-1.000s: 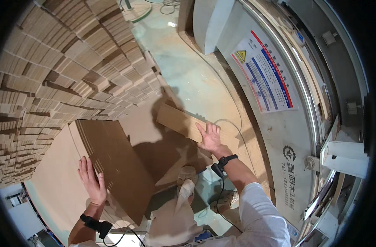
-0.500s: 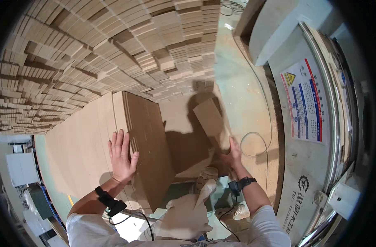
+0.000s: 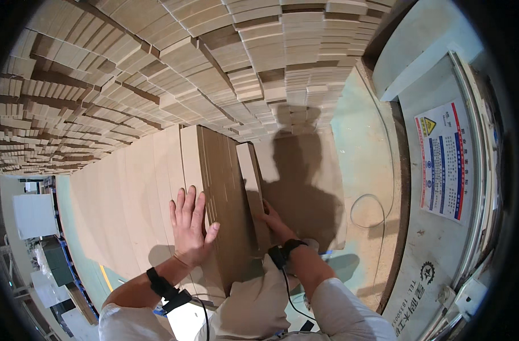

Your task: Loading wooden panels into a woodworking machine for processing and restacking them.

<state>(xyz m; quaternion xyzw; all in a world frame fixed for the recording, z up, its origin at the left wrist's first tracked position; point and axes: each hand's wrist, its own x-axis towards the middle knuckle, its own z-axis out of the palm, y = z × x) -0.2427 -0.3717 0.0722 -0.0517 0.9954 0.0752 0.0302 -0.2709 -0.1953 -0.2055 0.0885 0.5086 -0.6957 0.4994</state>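
Note:
A long row of light brown boards (image 3: 128,187) stands on edge, packed face to face. My left hand (image 3: 192,230) lies on top near its right end, fingers stretched out and flat on the board edges. Beside the row's dark right side is a separate brown board piece (image 3: 251,190), upright and slightly tilted. My right hand (image 3: 275,223) grips it from the right, near its lower half, with the fingers partly hidden behind it. Whether the piece touches the row, I cannot tell.
A high wall of stacked board strips (image 3: 174,62) fills the far side. At right stands a grey machine panel (image 3: 424,244) with a warning sheet (image 3: 442,162). A thin cable (image 3: 391,170) loops over the floor. Flat brown sheet (image 3: 322,176) lies under my shadow.
My right hand has moved left with the board piece, bringing it close to the row's right side and turning it upright. My left hand stays flat on the row. The view has shifted.

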